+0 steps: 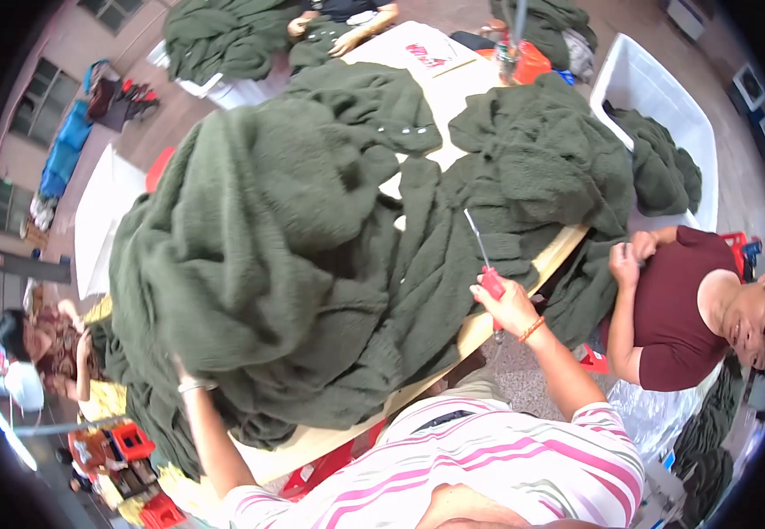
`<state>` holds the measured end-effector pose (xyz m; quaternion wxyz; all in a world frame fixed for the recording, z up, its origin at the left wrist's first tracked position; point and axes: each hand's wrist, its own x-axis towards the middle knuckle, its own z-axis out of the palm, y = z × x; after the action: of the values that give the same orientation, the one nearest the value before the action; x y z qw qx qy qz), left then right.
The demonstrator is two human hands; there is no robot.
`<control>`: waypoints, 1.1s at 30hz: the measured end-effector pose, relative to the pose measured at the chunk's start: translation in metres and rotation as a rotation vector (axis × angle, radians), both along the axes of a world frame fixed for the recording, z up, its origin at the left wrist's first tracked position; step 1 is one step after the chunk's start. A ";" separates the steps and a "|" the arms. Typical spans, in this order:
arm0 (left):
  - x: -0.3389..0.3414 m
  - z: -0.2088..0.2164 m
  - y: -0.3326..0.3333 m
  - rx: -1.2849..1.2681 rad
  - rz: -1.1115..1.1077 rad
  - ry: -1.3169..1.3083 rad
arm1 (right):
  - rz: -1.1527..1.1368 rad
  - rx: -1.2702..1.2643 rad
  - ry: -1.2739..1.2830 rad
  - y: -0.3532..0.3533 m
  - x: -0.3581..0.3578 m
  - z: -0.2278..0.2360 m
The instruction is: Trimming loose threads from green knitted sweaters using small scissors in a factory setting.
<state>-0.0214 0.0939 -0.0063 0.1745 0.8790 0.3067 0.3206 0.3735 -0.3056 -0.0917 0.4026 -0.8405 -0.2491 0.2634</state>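
A large heap of dark green fleece garments (223, 229) covers the left and middle of the table. My left hand (181, 368) reaches into the near left side of this heap, and the fleece hides its fingers. My right hand (513, 307) is closed around a red air blow gun (491, 282) with a long, thin metal nozzle. The nozzle points away from me over the fleece, and a red fitting shows below my hand. Another green fleece pile (545, 145) lies beyond it on the right.
A pale table (448, 88) shows between the piles. At the right stands a white bin (704, 132) with green fleece inside. A person in a maroon shirt (678, 309) is close on my right; other people are at the far end and left.
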 end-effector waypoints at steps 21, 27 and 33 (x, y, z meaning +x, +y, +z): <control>0.073 0.036 -0.152 0.220 0.069 0.486 | 0.069 0.194 0.268 0.016 -0.018 -0.014; 0.073 -0.008 -0.119 0.695 0.004 0.398 | 0.052 0.438 0.030 0.043 -0.014 0.075; 0.075 0.081 -0.112 -0.183 -0.036 -0.328 | -0.046 0.244 0.402 0.056 -0.030 0.040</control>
<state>0.0537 -0.0183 0.0745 0.3071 0.8007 0.2864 0.4273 0.3438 -0.2496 -0.0522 0.5485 -0.7219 -0.1746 0.3841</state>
